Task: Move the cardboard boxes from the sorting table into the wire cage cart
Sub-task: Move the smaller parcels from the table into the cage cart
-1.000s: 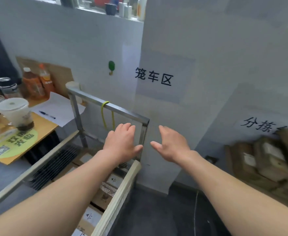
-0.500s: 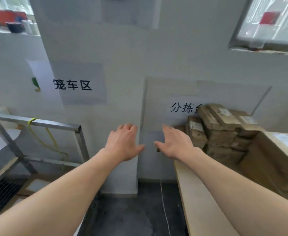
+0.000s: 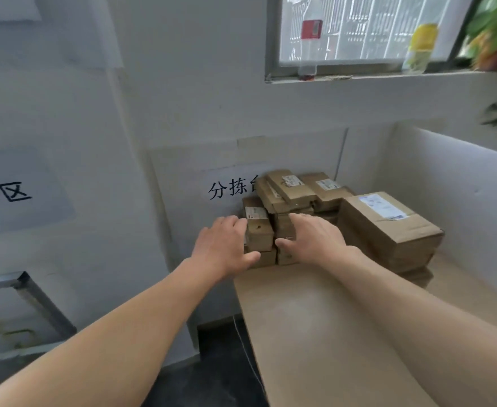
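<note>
The small brown cardboard boxes (image 3: 288, 186) sit piled at the back of the pale wooden tabletop (image 3: 314, 333). The left hand (image 3: 226, 248) and right hand (image 3: 314, 239) reach in, fingers (image 3: 229, 223) spread wide, holding nothing. The boxes look stiff and light; hold one by its two flat sides.

I see brown cardboard boxes (image 3: 259, 233) with white labels (image 3: 382, 206) printed in dark ink, and a pale tan surface (image 3: 314, 333). The wall sign (image 3: 229, 188) is white with black characters. One clear bottle (image 3: 311, 29) wears a red label and the yellow bottle (image 3: 421, 45) looks blurred. The cart frame (image 3: 35, 298) is grey, the floor (image 3: 220, 362) dark.
</note>
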Motion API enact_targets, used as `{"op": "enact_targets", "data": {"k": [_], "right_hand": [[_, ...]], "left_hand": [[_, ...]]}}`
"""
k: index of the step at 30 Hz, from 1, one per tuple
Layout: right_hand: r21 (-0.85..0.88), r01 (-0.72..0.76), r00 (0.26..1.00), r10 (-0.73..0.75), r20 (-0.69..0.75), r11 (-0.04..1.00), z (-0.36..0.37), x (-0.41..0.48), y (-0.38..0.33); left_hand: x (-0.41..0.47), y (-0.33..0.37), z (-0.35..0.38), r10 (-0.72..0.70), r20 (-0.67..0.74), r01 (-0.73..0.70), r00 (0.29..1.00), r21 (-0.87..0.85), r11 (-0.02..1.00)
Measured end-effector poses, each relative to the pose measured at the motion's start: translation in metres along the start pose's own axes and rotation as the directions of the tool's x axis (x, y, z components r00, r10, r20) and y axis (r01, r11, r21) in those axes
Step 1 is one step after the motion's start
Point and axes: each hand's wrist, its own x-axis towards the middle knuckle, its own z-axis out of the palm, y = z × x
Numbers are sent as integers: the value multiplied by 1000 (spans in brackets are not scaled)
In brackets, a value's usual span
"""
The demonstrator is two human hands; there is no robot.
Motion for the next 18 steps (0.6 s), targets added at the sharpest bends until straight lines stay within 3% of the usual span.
{"op": "enact_targets", "data": {"k": [9, 18], "right_hand": [[-28, -229, 973, 230, 7, 973, -7, -13, 81], [-122, -477, 879, 475, -43, 871, -5, -1, 136]], "left_hand": [[66, 66, 30, 200, 56, -198, 978, -36, 980], [142, 100, 59, 390, 73, -377, 918, -144, 915]]}}
